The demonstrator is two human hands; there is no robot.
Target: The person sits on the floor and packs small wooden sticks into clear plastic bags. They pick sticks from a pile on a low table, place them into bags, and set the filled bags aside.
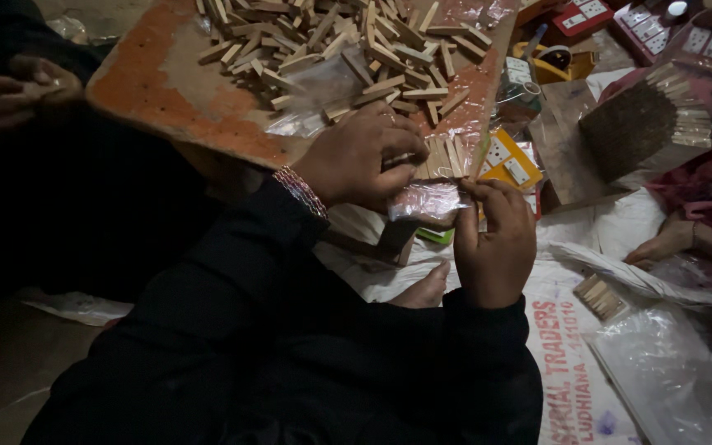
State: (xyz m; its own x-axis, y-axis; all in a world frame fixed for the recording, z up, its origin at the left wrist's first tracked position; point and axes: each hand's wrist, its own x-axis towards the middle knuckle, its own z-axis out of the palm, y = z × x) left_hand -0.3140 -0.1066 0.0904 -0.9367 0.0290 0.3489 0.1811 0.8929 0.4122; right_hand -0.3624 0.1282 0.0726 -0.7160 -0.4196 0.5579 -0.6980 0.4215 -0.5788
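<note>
Wooden sticks (442,156), small bundle, gripped in left hand (360,156) at near edge of board (166,91). Right hand (496,239) pinches clear plastic pouch (428,200) just below bundle, touching it. Loose sticks (348,45) heaped on board. Another person's hand (2,95) at far left.

One head-worn camera looks steeply down and forward over the person's black sleeves, close to both hands at mid-frame. A tilted wooden board (166,91) with small wooden sticks fills the upper part; the sheet-covered floor (562,346) spreads below and right.
</note>
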